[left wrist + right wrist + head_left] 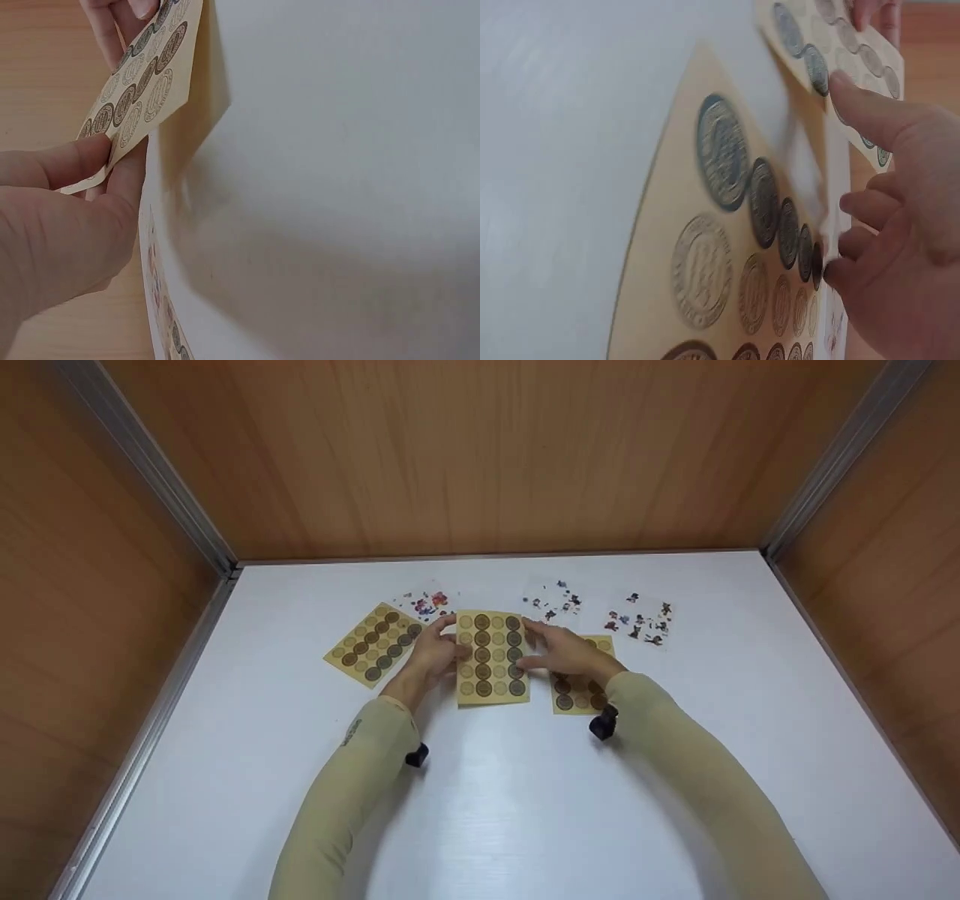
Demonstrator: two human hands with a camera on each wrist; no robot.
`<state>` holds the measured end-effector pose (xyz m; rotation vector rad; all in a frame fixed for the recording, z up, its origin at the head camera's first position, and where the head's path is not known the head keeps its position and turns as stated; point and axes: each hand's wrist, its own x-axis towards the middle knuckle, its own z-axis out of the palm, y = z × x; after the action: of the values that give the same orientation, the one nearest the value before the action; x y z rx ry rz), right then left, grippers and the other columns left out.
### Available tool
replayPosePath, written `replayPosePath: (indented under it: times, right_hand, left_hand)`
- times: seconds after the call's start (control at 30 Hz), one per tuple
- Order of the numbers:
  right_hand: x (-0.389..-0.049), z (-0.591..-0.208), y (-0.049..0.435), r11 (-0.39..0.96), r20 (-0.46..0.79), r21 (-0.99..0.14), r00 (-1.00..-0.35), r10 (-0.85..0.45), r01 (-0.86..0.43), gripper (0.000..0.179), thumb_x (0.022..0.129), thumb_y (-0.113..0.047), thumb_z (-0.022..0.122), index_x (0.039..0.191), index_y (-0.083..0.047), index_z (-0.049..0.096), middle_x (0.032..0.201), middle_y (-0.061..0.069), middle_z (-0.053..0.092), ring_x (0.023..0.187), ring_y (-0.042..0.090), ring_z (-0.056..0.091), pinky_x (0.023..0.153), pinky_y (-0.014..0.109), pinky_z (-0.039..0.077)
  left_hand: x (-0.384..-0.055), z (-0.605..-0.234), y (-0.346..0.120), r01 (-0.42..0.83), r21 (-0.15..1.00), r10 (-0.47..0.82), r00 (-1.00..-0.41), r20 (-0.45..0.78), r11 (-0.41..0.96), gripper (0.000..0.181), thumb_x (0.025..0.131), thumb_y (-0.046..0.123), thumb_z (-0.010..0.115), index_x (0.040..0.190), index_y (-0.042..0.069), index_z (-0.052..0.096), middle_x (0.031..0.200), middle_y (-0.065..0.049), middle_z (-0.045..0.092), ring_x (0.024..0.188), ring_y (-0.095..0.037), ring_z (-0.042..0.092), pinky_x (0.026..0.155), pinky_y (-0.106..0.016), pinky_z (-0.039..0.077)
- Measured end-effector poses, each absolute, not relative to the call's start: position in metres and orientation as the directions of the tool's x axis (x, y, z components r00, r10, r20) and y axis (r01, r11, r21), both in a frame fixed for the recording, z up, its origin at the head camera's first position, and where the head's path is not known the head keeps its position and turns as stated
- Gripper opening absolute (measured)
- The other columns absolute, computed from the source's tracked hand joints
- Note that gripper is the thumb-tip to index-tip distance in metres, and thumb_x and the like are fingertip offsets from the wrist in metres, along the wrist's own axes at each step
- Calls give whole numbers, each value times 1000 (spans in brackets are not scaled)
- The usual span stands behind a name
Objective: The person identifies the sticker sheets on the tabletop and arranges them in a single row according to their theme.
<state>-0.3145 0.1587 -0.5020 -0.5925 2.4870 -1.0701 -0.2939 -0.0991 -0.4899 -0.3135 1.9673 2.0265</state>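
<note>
A tan sheet of round stickers, with pale and dark rows, is held up off the table between both hands. My left hand pinches its left edge, thumb on the printed face and fingers behind, as the left wrist view shows. At the opposite edge, my right hand grips with the thumb on the front; its other fingertips are partly hidden behind the sheet. A second tan sticker sheet lies slanted beside the left hand. Beneath the right hand and wrist lies a third tan sheet, partly covered in the head view.
Along the back of the white table lie clear sheets with small colourful stickers: a flowery one at left, one in the middle and one at right. Wooden panels enclose the back and sides.
</note>
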Motion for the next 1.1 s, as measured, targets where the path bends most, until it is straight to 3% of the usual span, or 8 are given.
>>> replayPosePath:
  times: [0.13,0.27,0.43,0.6,0.83,1.1]
  right_hand:
    - [-316,-497,156,365,-152,-931,-879,-453,-27,76,95,-21,75,159,-14,34,148,14,53,131,28,56,111,40,45]
    - [-314,-489,150,178,-165,-978,-913,-373,104,62,95,-11,73,151,-16,46,124,15,65,104,28,70,90,44,59]
    - [-307,-478,141,51,-174,-985,-920,-351,167,51,95,-3,70,142,-11,52,111,15,65,96,29,71,85,49,60]
    - [-301,-476,133,39,-195,-980,-913,-358,194,49,95,-2,70,140,-11,53,112,15,66,96,29,72,87,53,59]
    - [-296,-479,122,14,-224,-972,-905,-362,235,53,94,-3,72,142,-12,50,110,15,69,93,28,72,80,44,62]
    - [-283,-483,96,-52,-189,-972,-894,-407,229,57,92,4,70,143,-9,47,104,16,69,85,28,73,85,58,57]
  left_hand:
    - [-294,-480,-100,-336,941,72,-940,-333,-33,64,89,-15,62,145,15,51,107,-12,66,87,-21,66,71,-30,59]
    - [-292,-469,-104,-325,945,87,-943,-321,-45,59,91,-10,64,143,15,52,106,-12,65,87,-20,65,74,-31,59]
    - [-290,-460,-114,-314,947,104,-946,-307,-67,57,93,-6,66,144,14,52,106,-11,64,87,-20,66,75,-32,60]
    - [-286,-456,-124,-320,946,118,-943,-312,-54,59,94,-4,66,147,16,50,105,-11,64,87,-21,67,78,-34,61]
    - [-278,-453,-138,-321,947,125,-940,-317,-13,59,94,-1,67,148,15,48,104,-10,60,85,-20,66,77,-34,61]
    - [-265,-452,-167,-320,943,139,-934,-330,87,54,97,8,67,148,11,46,111,-11,63,91,-22,67,92,-47,57]
